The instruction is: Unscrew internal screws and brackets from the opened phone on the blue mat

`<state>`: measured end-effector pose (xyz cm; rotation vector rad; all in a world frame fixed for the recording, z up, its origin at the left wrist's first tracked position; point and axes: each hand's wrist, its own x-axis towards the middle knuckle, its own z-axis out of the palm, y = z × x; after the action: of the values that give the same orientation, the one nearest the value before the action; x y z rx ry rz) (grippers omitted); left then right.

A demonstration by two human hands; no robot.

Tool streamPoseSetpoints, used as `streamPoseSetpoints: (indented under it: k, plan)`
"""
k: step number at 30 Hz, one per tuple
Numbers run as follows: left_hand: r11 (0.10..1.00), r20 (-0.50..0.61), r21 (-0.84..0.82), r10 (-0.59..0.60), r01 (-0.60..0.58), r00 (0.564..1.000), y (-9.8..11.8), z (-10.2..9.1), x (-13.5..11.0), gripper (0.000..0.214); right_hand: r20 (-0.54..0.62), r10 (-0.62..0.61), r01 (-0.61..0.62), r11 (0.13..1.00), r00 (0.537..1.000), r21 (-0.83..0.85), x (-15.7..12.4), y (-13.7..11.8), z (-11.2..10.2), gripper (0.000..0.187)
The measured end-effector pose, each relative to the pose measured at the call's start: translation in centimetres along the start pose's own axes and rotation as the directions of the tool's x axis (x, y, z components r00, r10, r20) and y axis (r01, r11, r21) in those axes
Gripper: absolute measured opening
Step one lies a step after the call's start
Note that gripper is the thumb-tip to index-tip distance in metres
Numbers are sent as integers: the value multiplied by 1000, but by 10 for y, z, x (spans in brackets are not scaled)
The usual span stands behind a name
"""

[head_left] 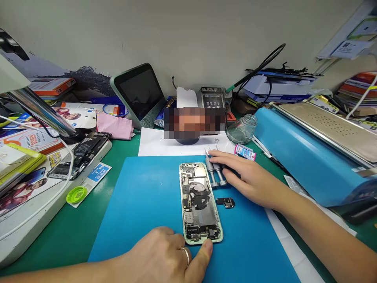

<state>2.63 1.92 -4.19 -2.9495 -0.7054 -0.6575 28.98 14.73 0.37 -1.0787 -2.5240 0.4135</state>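
Observation:
An opened phone (203,208) lies on the blue mat, its circuit board, speaker parts and metal inner plate exposed inside a pale green frame. My left hand (165,251), a ring on one finger, is curled at its lower left corner, thumb against the bottom edge. Just right of the phone lie two grey precision screwdrivers (210,171), tips pointing away from me. My right hand (250,179) reaches over them with fingers stretched out and apart; the fingertips are beside the right screwdriver. Below that hand a small black phone part (226,203) rests on the mat.
The blue mat (138,204) covers the green bench. At left, a phone housing (82,155) lies on a white ledge by a lamp (44,110) and a green cap (76,194). Behind are a smart display (141,92) and glass jar (243,129). A blue machine (306,157) stands right.

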Motion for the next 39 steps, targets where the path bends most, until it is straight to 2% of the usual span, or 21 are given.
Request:
streamPoseSetpoints:
  k: [6,11,17,20,29,34,39]
  plan:
    - [999,-8,-49,-16,16,1000,1,-4,5,44,-96,18,-19,1000,995,-11,1,6,-2,42]
    - [995,5,-92,-28,28,1000,1,-9,6,48,-174,87,-85,996,981,15,4,1,-7,30]
    - [990,68,-139,-19,28,997,2,-12,3,44,-77,188,-184,982,979,50,4,-1,-8,25]
    - [987,99,-154,-27,42,995,2,-13,4,43,-76,237,-233,971,969,57,5,0,-8,24]
    - [986,96,-161,-32,48,995,1,-14,4,44,65,394,-396,918,917,23,9,2,-11,29]
    - [988,74,-152,-27,38,997,2,-12,4,44,77,413,-415,910,907,16,7,1,-12,31]
    - [989,82,-147,-21,32,996,1,-12,4,42,88,428,-435,895,900,97,5,-1,-10,35]
